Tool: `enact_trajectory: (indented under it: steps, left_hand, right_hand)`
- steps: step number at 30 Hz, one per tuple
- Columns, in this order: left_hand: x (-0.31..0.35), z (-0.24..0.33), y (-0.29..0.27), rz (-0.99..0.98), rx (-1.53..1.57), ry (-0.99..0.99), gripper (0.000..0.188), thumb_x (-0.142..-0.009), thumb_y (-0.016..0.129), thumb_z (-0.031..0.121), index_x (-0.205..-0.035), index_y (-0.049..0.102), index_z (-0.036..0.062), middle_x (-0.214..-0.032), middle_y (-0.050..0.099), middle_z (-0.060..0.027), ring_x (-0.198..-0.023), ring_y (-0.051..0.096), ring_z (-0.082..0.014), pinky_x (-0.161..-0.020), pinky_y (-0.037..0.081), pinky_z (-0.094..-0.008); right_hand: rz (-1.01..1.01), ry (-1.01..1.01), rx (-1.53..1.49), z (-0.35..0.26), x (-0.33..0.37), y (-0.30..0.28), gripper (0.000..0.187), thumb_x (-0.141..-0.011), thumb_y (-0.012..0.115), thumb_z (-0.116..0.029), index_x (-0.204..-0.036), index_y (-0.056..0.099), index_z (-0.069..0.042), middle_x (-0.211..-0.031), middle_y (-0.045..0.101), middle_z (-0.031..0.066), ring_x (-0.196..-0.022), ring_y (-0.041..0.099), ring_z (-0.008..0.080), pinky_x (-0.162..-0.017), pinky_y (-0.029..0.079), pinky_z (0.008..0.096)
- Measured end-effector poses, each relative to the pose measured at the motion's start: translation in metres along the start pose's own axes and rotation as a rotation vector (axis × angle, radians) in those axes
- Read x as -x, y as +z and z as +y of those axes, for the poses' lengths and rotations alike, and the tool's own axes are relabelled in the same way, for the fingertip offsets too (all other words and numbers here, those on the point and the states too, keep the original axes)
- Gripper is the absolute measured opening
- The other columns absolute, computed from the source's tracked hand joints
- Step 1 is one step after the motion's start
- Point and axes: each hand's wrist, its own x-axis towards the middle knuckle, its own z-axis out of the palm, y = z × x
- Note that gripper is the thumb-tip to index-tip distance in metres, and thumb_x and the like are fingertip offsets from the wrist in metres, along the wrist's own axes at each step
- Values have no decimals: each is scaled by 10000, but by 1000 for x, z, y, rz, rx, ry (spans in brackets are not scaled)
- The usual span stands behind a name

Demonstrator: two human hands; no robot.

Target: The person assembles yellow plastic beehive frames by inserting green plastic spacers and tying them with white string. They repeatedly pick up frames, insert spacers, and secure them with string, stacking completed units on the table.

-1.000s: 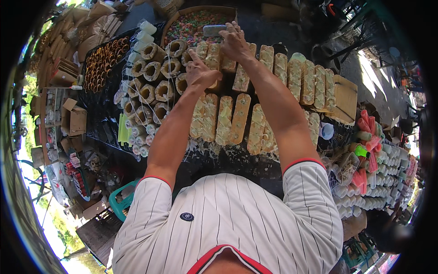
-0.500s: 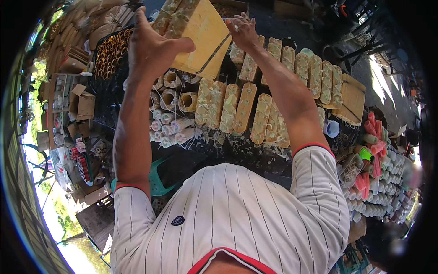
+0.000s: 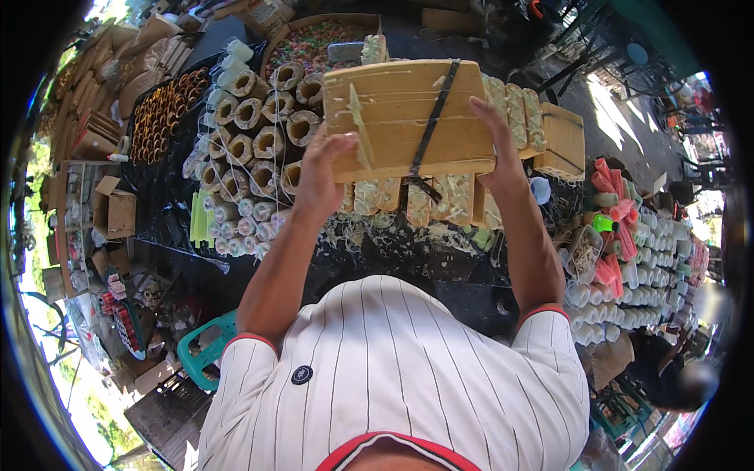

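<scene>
A tan-yellow rectangular block (image 3: 393, 102) with a black strap across it is held up in front of me over the work surface, its broad smeared face turned toward me. My left hand (image 3: 322, 165) grips its left end, thumb on the face. My right hand (image 3: 500, 145) clasps the right end, thumb near the upper corner. The fingers behind the block are hidden. Below and behind it stand long tan bars (image 3: 419, 206) with pale flaky patches, partly covered by the block. Another strapped block (image 3: 561, 141) sits to the right.
Thick-walled hollow tubes (image 3: 267, 144) are stacked left of the block, above white wrapped rolls (image 3: 239, 228). Brown rings (image 3: 166, 118) lie on black sheeting. At the back is a box of colourful bits (image 3: 322, 43). White cups (image 3: 597, 302) crowd the right, and a green chair (image 3: 206, 345) stands lower left.
The block has come down and to the right from its tilted pose at the upper left, and its broad face now faces me. My right hand has shifted onto its right end.
</scene>
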Motion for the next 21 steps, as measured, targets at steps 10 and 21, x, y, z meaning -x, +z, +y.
enact_trajectory:
  steps: [10, 21]
  left_hand:
    - [-10, -86, 15, -133, -198, -31, 699, -882, 755, 237, -1451, 447, -27, -1271, 647, -158, -1176, 632, -208, -1048, 502, -377]
    - [5, -86, 27, -203, -1182, 463, 1154, -731, 912, 442, -1641, 323, 45, -1607, 347, -307, -1555, 285, -437, -1268, 233, -552]
  right_hand:
    - [413, 1193, -470, -13, 31, -32, 587, -904, 727, -479, -1375, 623, -143, -1296, 664, 112, -1201, 664, 259, -1016, 490, 475]
    - [445, 969, -366, 8, 57, -41, 428, -968, 752, -278, -1277, 716, 17, -1126, 751, 104, -1051, 702, 201, -939, 537, 331]
